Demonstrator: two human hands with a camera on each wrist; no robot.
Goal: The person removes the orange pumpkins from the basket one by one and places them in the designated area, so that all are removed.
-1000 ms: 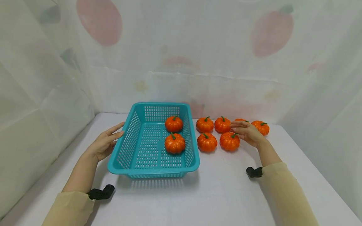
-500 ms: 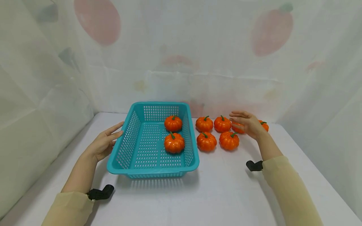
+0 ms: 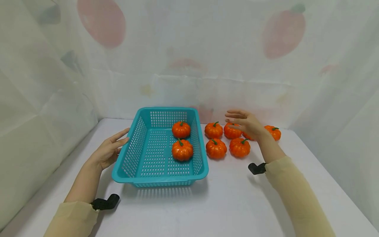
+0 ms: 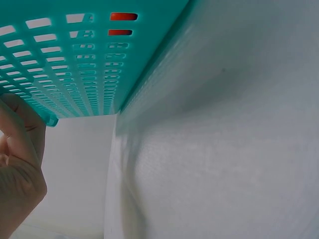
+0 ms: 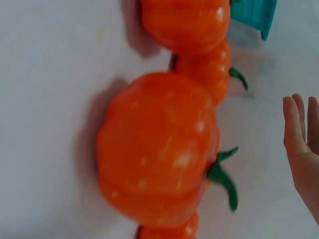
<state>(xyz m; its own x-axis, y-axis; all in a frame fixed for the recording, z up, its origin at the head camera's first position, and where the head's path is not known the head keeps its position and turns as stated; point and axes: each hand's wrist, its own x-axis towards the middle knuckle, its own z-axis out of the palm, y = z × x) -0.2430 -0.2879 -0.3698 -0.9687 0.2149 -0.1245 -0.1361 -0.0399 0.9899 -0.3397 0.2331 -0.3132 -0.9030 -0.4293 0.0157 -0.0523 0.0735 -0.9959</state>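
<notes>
My left hand [image 3: 107, 152] touches the left rim of a turquoise plastic basket [image 3: 165, 180], its fingers fairly straight. In the left wrist view that hand [image 4: 20, 154] is beside the basket's perforated wall [image 4: 99, 74]. Two small orange pumpkins, a rear one [image 3: 181, 129] and a front one [image 3: 182, 150], sit in the basket's right half. My right hand [image 3: 247, 123] hovers over the back row of loose pumpkins, fingers spread and holding nothing. It partly covers a back-row pumpkin [image 3: 232, 131] and another behind the wrist [image 3: 247, 135]. The right wrist view shows a pumpkin [image 5: 157, 149] close up, apart from the hand [image 5: 304, 144].
Right of the basket stand more pumpkins: one at the back [image 3: 213, 130], two in front, left [image 3: 216, 149] and right [image 3: 240, 148], and one at far right [image 3: 273, 132]. A white table [image 3: 225, 204] carries everything. Pale fruit-print cloth [image 3: 189, 42] hangs behind and at the sides.
My right hand has risen and shifted left and back over the pumpkins, holding nothing. The pumpkins, the basket and my left hand stay where they were.
</notes>
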